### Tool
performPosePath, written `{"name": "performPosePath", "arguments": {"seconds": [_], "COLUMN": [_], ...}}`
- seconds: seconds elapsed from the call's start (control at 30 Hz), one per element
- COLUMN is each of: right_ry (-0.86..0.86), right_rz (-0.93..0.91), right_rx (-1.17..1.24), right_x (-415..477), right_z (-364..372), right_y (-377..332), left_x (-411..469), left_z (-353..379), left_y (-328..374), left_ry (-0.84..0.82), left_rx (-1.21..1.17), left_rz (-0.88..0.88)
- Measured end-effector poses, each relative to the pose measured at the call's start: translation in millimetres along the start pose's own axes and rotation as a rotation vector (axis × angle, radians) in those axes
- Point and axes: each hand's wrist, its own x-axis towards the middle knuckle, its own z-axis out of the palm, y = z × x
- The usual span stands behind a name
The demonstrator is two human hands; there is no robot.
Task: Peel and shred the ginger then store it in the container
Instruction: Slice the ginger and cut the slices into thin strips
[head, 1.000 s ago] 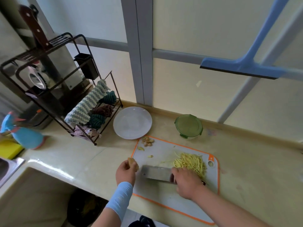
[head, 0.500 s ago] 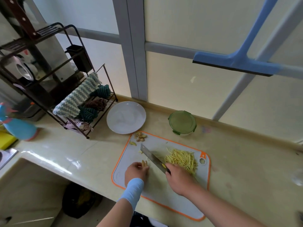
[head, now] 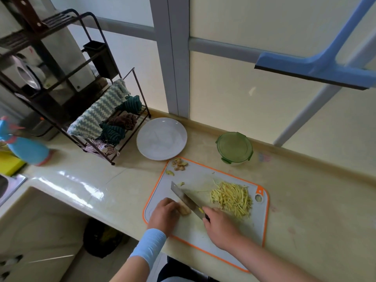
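On the cutting board [head: 199,176], your left hand [head: 164,212] curls its fingers over the ginger piece [head: 184,209], pinning it down. Your right hand [head: 220,226] is wrapped round the handle of the knife [head: 185,198], blade right at the ginger. Tuck those fingertips back, slice thin, then cut strips to match the shreds [head: 232,198] heaped beside. The container [head: 234,148] sits lidded behind the board.

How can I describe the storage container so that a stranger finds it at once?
Start at the orange-edged cutting board on the counter. Just behind its far edge, near the wall, stands a small round container. Unlike the flat white plate to its left, it is green, with a clip-on lid.
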Motion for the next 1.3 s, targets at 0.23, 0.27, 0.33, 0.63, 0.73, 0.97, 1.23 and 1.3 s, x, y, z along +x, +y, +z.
{"name": "performPosePath", "arguments": {"seconds": [0.23,0.27,0.33,0.63,0.73,0.97,1.23,1.3], "right_ry": [0.003,-0.001,0.061,0.063,0.07,0.025,-0.004,-0.008], "right_rz": [-0.015,-0.014,-0.041,-0.012,-0.007,-0.008,0.05,0.047], "right_rx": [-0.058,-0.075,-0.156,-0.421,-0.416,-0.4,-0.217,-0.217], "right_x": [2,2,0,-8,-14,-19,9,14], "right_z": [2,1,0,13,13,13,16,16], "right_y": [-10,-9,-10,-23,-23,-24,-42,-45], "left_x": [7,8,10,11,11,11,11,10], "left_z": [1,1,2,8,7,6,12,15], "left_y": [-6,-7,-9,-19,-20,-18,-23,-25], "left_ry": [-0.019,-0.032,-0.066,-0.068,-0.076,-0.104,-0.11,-0.114], "left_rx": [0.16,0.196,0.205,0.165,0.159,0.152,0.148,0.148], "left_rz": [0.466,0.494,0.506,0.537,0.528,0.507,0.464,0.46]}}
